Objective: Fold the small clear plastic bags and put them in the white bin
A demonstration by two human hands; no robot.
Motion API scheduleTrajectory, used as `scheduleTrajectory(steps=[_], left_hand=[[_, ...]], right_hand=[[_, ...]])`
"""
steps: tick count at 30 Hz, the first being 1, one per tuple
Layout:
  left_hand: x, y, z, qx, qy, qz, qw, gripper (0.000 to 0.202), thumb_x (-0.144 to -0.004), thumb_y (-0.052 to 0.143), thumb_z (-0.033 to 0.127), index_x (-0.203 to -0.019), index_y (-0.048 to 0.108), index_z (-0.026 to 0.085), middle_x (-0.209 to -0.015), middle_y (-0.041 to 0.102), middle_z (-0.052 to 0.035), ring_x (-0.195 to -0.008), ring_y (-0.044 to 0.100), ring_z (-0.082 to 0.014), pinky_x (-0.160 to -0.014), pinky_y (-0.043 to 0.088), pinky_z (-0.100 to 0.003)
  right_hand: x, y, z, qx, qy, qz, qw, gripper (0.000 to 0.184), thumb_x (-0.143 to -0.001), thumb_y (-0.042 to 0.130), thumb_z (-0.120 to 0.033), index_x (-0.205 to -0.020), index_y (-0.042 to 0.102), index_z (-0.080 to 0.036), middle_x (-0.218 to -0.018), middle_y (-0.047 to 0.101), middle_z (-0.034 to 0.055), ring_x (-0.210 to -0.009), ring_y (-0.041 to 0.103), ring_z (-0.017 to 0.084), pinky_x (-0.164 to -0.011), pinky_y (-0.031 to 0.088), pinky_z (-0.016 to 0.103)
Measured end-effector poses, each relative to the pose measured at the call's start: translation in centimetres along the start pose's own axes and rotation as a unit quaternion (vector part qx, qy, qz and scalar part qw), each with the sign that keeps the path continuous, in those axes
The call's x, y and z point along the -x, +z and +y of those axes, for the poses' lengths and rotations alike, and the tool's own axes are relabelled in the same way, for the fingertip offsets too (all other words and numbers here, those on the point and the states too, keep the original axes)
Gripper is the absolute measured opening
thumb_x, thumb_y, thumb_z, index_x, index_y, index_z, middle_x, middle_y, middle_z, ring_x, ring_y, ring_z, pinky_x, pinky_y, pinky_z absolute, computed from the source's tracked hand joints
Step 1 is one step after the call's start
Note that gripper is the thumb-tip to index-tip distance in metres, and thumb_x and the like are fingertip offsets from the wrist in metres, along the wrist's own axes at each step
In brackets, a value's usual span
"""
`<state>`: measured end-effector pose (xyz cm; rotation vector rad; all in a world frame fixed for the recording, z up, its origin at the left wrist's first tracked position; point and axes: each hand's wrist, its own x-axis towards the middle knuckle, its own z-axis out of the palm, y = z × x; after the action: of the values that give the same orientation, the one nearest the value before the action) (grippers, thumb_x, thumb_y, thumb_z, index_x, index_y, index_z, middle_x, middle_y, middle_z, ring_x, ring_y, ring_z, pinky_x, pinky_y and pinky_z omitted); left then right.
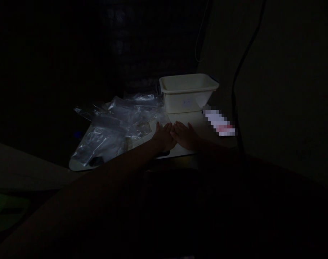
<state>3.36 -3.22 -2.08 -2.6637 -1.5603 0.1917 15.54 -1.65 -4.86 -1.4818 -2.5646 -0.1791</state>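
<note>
My left hand and my right hand are together near the front edge of a small pale table. Their fingers are stretched out, and the fingertips touch or overlap. Nothing shows in either hand, though the light is very dim. Just left of my left hand lies a loose heap of clear plastic bags, spread over the table's left half. Behind the hands stands a cream plastic tub; its visible inside shows no contents.
To the right, a lit, pixelated phone-like slab lies on the table. A dark cable hangs down past the table's right side, against a wall. At lower left is a green object, too dark to name.
</note>
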Motion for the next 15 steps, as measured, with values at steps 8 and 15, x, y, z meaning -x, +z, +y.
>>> scheduleTrajectory(steps=[8,15], left_hand=[[-0.14,0.18,-0.21,0.001,0.005,-0.002,1.0,0.056,-0.081,0.021,0.035,-0.129,0.021,0.007,-0.135,0.02,-0.015,-0.125,0.013,-0.0271,-0.094,0.004,-0.057],[-0.15,0.0,-0.21,-0.006,0.004,-0.012,1.0,0.056,-0.081,0.021,0.035,-0.129,0.021,0.007,-0.135,0.02,-0.0146,-0.125,0.013,-0.027,-0.094,0.005,-0.057]], right_hand=[[-0.21,0.05,-0.04,-0.012,0.005,-0.011,1.0,0.056,-0.084,0.011,-0.041,-0.121,0.036,-0.007,-0.13,0.033,0.016,-0.121,0.026,0.023,-0.094,0.022,0.049],[-0.27,-0.02,-0.05,-0.01,0.003,-0.021,1.0,0.057,-0.085,0.008,-0.04,-0.122,0.035,-0.007,-0.131,0.032,0.0161,-0.122,0.025,0.023,-0.094,0.02,0.049]])
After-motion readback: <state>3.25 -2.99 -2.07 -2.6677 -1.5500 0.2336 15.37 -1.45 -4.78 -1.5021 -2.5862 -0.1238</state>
